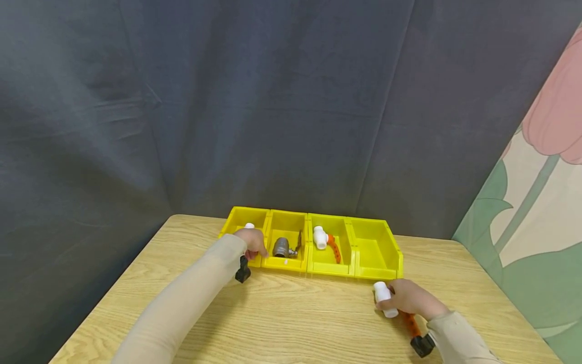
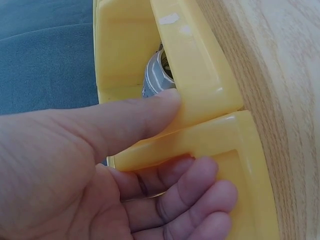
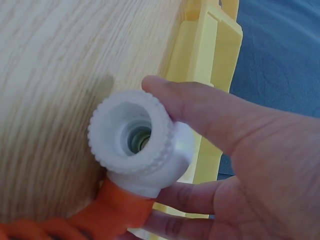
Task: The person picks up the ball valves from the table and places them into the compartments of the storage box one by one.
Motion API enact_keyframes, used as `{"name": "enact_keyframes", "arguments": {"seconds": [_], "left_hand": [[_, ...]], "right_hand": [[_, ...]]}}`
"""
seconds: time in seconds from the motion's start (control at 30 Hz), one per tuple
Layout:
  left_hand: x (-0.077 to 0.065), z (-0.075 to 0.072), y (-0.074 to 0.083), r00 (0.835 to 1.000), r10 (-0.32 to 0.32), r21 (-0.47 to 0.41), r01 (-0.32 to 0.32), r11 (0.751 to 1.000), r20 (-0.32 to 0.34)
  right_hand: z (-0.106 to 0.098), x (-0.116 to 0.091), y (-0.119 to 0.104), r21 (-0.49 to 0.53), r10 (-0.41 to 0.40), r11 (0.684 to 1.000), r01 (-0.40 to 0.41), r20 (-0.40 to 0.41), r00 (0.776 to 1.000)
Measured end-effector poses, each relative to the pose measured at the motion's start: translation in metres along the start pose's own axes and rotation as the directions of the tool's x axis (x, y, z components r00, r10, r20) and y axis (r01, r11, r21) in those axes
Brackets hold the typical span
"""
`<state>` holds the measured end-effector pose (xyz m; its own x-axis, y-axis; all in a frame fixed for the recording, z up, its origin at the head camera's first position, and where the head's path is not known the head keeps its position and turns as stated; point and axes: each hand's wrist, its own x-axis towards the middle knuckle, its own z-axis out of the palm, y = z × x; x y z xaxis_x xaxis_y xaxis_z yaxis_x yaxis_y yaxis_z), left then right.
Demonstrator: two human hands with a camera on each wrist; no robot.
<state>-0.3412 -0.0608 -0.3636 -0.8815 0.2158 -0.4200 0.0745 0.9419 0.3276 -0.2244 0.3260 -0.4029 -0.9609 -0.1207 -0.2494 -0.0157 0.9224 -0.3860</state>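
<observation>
My right hand [image 1: 411,298] grips a white plastic ball valve [image 1: 385,298] with an orange lever handle [image 3: 115,205], just in front of the rightmost bin. One ribbed round end of the valve faces the camera in the right wrist view. At the yellow bin row [image 1: 329,273], my left hand [image 1: 254,241] pinches the divider between the two leftmost bins, thumb [image 2: 155,107] on one side and curled fingers [image 2: 200,195] on the other. A metal valve [image 1: 282,247] lies in the second bin, beside the thumb.
The third bin holds another white ball valve [image 1: 320,237] with an orange handle. A white piece [image 1: 249,226] shows in the leftmost bin, partly hidden by the left hand. The bins stand on a wooden table [image 1: 291,318] before a dark curtain [image 1: 273,101].
</observation>
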Motion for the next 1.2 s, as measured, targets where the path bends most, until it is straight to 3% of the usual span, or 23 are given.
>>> {"name": "enact_keyframes", "arguments": {"seconds": [0.37,0.53,0.93,1.2], "left_hand": [[0.002,0.002,0.000,1.000,-0.006,0.002,0.006,1.000,-0.011],[0.001,0.002,0.000,1.000,-0.004,0.001,0.004,1.000,-0.011],[-0.001,0.002,0.000,1.000,-0.014,0.013,0.015,1.000,-0.017],[0.000,0.000,0.000,1.000,-0.021,-0.002,0.021,1.000,-0.001]], "right_hand": [[-0.002,0.001,-0.002,-0.003,0.028,1.000,-0.028,0.024,0.999],[-0.007,-0.001,-0.007,0.008,0.000,1.000,0.000,0.025,1.000],[-0.045,0.003,-0.028,-0.034,-0.072,0.997,0.072,0.028,0.997],[-0.078,0.021,-0.042,-0.070,-0.083,0.994,0.088,0.072,0.994]]}}
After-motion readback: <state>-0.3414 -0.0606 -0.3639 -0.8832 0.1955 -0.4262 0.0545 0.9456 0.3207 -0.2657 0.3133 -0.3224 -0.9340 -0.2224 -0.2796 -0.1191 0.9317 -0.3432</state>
